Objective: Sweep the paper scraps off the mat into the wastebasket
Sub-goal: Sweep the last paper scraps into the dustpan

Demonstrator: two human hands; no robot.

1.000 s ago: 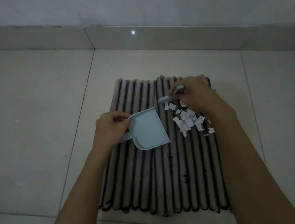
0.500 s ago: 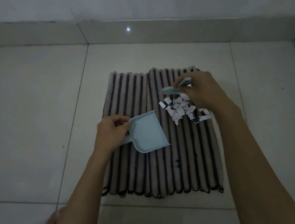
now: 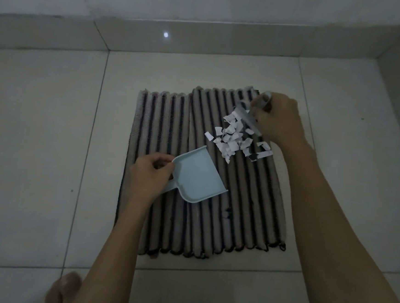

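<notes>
A ribbed grey mat (image 3: pixel 198 223) with dark stripes lies on the tiled floor. A pile of white paper scraps (image 3: pixel 234 138) sits on its far right part. My left hand (image 3: pixel 148 177) grips the handle of a light blue dustpan (image 3: pixel 195 177), which rests on the mat with its open edge toward the scraps, just short of them. My right hand (image 3: pixel 276 120) holds a small hand brush (image 3: pixel 251 116) at the far right side of the pile, its head touching the scraps. No wastebasket is in view.
Pale floor tiles (image 3: pixel 38 150) surround the mat. A tiled skirting and wall (image 3: pixel 203 34) run along the back and turn at the right corner. Bare toes (image 3: pixel 66 289) show at the bottom edge.
My right hand and the brush have moved from the pile's far left side to its far right corner. The scraps have spread a little toward the dustpan. The dustpan has stayed put.
</notes>
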